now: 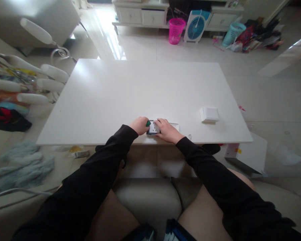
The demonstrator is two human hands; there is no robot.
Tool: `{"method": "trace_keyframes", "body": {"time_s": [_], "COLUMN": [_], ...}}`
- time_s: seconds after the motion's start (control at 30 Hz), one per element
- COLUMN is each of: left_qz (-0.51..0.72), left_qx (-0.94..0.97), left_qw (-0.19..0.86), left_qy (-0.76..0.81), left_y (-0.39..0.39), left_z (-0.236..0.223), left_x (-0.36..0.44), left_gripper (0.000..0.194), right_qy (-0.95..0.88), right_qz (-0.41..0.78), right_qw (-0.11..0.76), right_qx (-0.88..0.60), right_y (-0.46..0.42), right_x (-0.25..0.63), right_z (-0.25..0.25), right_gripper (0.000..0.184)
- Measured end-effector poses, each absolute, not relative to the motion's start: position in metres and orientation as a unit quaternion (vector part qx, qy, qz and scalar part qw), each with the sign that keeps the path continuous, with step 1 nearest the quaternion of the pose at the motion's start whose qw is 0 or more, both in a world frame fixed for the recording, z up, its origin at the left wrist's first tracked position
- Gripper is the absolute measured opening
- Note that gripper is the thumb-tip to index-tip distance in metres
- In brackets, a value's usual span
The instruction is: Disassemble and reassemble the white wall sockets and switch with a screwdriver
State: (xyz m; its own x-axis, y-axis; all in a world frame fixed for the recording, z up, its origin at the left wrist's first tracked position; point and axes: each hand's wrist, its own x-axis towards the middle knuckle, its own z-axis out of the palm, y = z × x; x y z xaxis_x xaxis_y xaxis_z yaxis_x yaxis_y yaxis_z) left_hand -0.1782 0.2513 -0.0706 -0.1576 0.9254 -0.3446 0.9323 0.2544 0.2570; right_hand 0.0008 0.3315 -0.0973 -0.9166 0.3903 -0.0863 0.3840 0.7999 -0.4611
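Near the front edge of the white table (145, 93) lies a wall socket (154, 128) with a white face and a dark border. My left hand (139, 125) is closed around a small green-handled tool (148, 123) at the socket's left side; the tool's working end is hidden. From the right, my right hand (167, 130) grips the socket, its fingers on the face and the right edge. A flat white piece (175, 126), perhaps a cover frame, shows partly behind my right hand.
A stack of white square boxes or plates (209, 114) stands on the table's right side. A small clear object (190, 136) lies near the front edge. White lamp arms (54, 72) reach close to the table's left edge. A pink basket (176, 30) and a fan (197, 26) stand beyond.
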Motion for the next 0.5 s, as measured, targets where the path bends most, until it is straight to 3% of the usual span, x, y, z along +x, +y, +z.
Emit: {"method": "trace_keyframes", "body": {"time_s": [0.5], "left_qz": [-0.04], "left_qx": [0.616], "left_qw": [0.254], "left_qy": [0.744], "left_y": [0.249], "left_z": [-0.054], "left_x": [-0.182], "left_gripper": [0.018], "right_qy": [-0.943], "right_qz": [0.291], "right_qw": [0.026], "right_qx": [-0.156], "right_y": [0.334], "right_x": [0.001], "right_z": [-0.106], "right_gripper": [0.076]}}
